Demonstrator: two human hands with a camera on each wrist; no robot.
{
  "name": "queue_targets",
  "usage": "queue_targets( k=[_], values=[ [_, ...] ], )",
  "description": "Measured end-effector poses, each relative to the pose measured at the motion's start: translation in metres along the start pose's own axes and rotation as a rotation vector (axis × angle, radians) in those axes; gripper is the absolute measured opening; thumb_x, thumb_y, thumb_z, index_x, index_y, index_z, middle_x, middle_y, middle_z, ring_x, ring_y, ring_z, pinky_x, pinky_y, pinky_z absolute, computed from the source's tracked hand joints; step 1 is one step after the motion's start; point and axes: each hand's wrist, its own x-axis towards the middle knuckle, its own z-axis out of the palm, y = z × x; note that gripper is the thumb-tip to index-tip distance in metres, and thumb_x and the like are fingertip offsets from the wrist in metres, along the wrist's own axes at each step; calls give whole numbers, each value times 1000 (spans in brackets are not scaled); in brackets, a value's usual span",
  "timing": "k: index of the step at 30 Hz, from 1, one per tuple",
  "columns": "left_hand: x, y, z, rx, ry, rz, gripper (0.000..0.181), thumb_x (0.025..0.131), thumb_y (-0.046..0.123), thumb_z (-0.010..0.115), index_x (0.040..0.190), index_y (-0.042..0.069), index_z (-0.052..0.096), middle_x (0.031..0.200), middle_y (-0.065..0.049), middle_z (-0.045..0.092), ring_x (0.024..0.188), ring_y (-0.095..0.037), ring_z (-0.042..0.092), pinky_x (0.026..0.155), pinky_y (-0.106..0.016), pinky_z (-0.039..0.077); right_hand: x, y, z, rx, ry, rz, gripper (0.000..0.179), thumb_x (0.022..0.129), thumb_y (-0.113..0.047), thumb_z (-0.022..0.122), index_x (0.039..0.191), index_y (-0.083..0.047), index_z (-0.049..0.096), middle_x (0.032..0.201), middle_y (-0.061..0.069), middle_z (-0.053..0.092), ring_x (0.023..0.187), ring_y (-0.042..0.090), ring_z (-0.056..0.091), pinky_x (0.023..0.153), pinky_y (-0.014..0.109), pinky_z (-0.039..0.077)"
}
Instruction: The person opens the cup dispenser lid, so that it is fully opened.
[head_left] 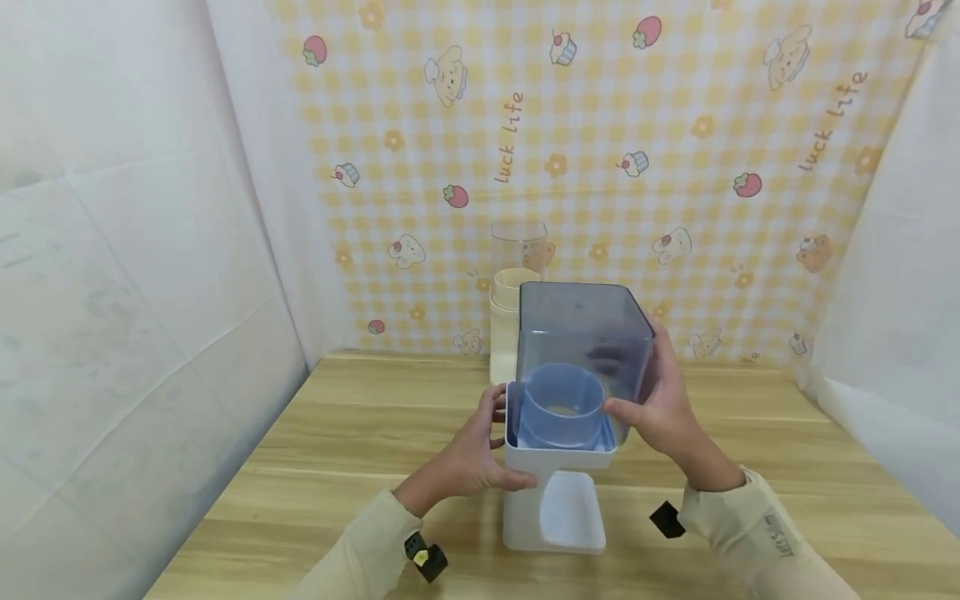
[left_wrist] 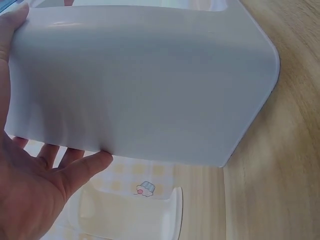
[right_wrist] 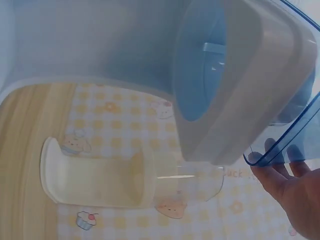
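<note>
A white dispenser base (head_left: 522, 517) with a scooped front tray stands upright on the table. My left hand (head_left: 472, 458) grips its upper left side, thumb at the front and fingers toward the back, as the left wrist view also shows. Over the base's top, a see-through blue square cover (head_left: 581, 312) is held slightly askew, its right lower edge outside the base's rim. My right hand (head_left: 663, 408) holds this cover by its right side; its fingers (right_wrist: 272, 175) curl at the lower edge. Through the cover shows a round blue collar (head_left: 562, 429) inside the base.
Behind the white base, a cream dispenser (head_left: 504, 346) with a clear top stands near the table's back edge. A checked cloth (head_left: 600, 125) hangs at the back, and pale sheets line both sides. The wooden table (head_left: 360, 442) extends to either side.
</note>
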Motion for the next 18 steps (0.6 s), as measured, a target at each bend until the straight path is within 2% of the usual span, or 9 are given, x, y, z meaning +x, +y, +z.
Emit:
queue_targets(
  k=[5,12,18],
  values=[
    [0,-1,0,-4,7,6,113,67,17,93,152,20,19,141,-6,40,124,-25,44,101,-54,44,3,-6,-1,50,14,-40,94,77,-14,86,151,-3,28,134,15,50,116,29,56,95,33,51],
    [0,0,0,-4,2,5,112,67,18,93,151,20,20,140,-6,41,124,-25,45,101,-54,44,7,-13,1,108,52,-107,89,78,-10,85,148,1,31,129,19,55,116,32,60,96,37,51],
    [-1,-1,1,-6,9,18,111,67,20,93,151,21,20,141,-6,41,124,-26,45,100,-56,44,13,-25,2,187,85,-104,83,81,-8,81,147,0,31,129,21,58,116,32,62,96,38,52]
  ],
)
